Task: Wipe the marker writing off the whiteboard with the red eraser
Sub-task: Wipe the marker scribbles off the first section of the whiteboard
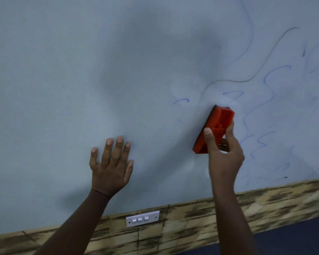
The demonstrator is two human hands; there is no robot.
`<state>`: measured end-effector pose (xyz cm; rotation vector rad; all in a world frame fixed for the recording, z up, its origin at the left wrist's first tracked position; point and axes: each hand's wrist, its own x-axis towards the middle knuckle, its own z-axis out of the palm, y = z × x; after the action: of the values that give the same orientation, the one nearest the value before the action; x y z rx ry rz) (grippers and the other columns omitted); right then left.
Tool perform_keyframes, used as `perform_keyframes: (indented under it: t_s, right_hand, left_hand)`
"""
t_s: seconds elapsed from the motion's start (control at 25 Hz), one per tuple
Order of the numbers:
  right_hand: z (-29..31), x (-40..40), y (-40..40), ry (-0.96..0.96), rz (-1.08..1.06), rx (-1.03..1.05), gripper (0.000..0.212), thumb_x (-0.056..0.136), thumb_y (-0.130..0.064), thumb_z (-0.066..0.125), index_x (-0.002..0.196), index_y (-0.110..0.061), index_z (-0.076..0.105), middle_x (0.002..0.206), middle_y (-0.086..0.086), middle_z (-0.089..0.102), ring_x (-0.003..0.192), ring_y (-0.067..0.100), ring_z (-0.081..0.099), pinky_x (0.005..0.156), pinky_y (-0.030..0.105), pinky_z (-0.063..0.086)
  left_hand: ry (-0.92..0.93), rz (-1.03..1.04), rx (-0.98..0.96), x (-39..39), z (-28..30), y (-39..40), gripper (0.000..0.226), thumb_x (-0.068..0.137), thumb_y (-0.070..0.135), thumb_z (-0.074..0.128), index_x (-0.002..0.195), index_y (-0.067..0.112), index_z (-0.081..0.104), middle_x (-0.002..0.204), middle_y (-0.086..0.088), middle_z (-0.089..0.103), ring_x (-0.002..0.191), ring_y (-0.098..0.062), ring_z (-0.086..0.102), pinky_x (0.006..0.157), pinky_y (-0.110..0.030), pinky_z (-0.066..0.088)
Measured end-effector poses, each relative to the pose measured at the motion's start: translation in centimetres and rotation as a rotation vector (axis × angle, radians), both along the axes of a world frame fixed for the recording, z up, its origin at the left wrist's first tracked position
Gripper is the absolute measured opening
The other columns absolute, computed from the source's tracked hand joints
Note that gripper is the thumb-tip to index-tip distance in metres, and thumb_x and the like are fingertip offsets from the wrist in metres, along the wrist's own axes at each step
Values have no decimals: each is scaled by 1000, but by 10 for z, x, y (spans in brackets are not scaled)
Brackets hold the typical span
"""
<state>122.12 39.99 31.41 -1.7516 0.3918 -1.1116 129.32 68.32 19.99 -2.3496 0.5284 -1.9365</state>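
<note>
Pale whiteboard cut off above and at both sides, faint blue marker writing smeared and unreadable at right, left hand flat with fingers spread on board, right hand gripping red eraser, long axis tilted lower-left to upper-right, pad against board, white switch plate below.

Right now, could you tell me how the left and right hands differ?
The left hand lies flat with fingers spread on the whiteboard, holding nothing; the right hand grips the red eraser. The left sits on a wiped area, the right beside the blue marker writing. Both reach up to the board.
</note>
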Motion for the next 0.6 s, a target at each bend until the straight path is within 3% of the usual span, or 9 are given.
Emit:
perform_keyframes:
  t_s: [0.12,0.28,0.44,0.6]
  right_hand:
    - [-1,-3,55,22,48,-337,77,87,-66,65,154,-36,45,93,-2,49,85,20,56,70,38,52]
    - [-34,-16,113,95,126,-709,76,90,-62,68,156,-37,41,99,-2,48,88,14,45,62,28,50]
    - [-23,-13,106,34,109,-747,76,89,-63,67,156,-36,43,95,-2,50,83,15,47,61,33,52]
    - [26,-2,72,23,54,-498,78,86,-76,57,155,-47,38,93,-5,49,84,17,56,65,35,52]
  left_hand:
    - [-3,2,-1,1,-1,-1,70,107,38,42,168,8,25,177,-13,15,164,-32,12,131,-56,3]
    - [0,11,3,2,-1,1,70,109,40,39,168,6,24,177,-14,14,164,-32,11,131,-56,3]
    - [6,1,15,1,-3,2,70,108,40,40,167,6,25,177,-14,14,164,-32,11,131,-56,4]
    - [4,-9,15,2,-5,3,70,107,38,43,167,8,27,177,-13,16,164,-31,13,131,-56,4]
